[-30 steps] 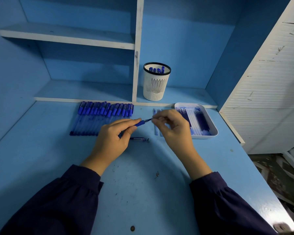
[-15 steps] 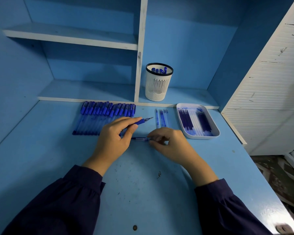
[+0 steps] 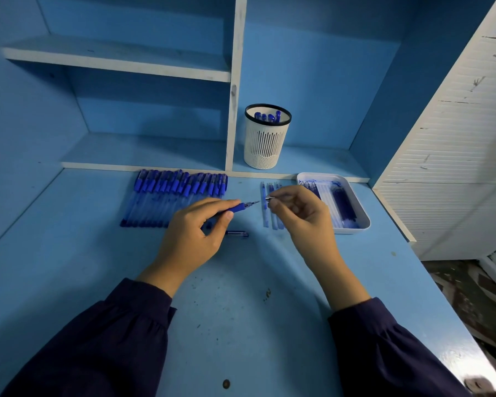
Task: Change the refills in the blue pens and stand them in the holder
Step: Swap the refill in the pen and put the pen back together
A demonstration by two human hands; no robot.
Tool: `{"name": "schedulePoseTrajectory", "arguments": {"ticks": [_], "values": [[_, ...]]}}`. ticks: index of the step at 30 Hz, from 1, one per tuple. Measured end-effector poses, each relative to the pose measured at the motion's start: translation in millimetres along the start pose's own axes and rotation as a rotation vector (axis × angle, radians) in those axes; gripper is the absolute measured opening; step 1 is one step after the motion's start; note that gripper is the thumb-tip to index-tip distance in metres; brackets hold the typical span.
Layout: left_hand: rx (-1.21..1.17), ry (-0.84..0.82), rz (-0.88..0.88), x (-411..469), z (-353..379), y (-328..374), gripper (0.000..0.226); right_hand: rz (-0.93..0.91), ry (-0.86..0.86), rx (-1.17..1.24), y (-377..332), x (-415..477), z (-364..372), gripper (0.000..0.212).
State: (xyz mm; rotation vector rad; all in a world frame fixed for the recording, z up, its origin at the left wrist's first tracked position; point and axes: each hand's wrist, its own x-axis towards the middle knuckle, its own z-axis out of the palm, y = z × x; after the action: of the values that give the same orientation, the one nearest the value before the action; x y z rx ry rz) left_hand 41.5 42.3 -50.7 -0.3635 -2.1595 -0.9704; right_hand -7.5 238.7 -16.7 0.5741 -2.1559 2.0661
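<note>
Observed at the desk: the person's left hand [image 3: 192, 239] is curled round one blue pen [image 3: 236, 208], thumb and forefinger on the rubber grip. The refill point sticks out bare toward the right hand [image 3: 304, 216]. That hand pinches a small metal nose cone [image 3: 269, 198] between thumb and fingertip, just clear of the refill point and roughly in line with it.

Handling, as judged: the pen is light and stiff, and the rubber sleeve is the sound place to hold it. The bare barrel looks slick. The nose cone is tiny and smooth and likely to slip, so it wants a fingertip pinch and a straight approach over the thin, easily bent point.

A short loose pen part [image 3: 237, 233], probably the cap, lies on the desk just beside the left thumb. The row of pens [image 3: 172, 196] lies just beyond the left hand. Loose refills [image 3: 265, 216] lie under the right fingertips, and a white tray [image 3: 364, 224] sits just to that hand's right. The holder [image 3: 265, 147] stands well beyond both hands, with a few pens in it.
</note>
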Motion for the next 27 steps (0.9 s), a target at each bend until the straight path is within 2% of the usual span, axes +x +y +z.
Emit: {"name": "schedulePoseTrajectory", "arguments": {"ticks": [5,12,14,19,22,23,27], "values": [[-0.018,-0.024,-0.004,-1,1,0,0.024,-0.036,-0.079,-0.024,0,-2,3,0.009],[0.011,-0.070,0.004,-2,1,-1,0.023,-0.037,-0.163,-0.215,9,-3,5,0.004],[0.013,-0.083,0.011,-2,2,-1,0.024,-0.040,-0.164,-0.282,9,-2,3,0.011],[0.007,-0.084,0.019,-2,2,-2,0.024,-0.019,-0.216,-0.183,3,-1,0,0.013],[0.009,-0.097,0.022,-2,2,-2,0.024,-0.023,-0.218,-0.251,5,-1,-1,0.004],[0.012,-0.099,0.022,-2,2,-2,0.025,-0.014,-0.217,-0.259,4,-1,-1,0.007],[0.007,-0.090,0.021,-2,2,-2,0.024,0.016,-0.240,-0.115,0,-1,0,0.012]]}}
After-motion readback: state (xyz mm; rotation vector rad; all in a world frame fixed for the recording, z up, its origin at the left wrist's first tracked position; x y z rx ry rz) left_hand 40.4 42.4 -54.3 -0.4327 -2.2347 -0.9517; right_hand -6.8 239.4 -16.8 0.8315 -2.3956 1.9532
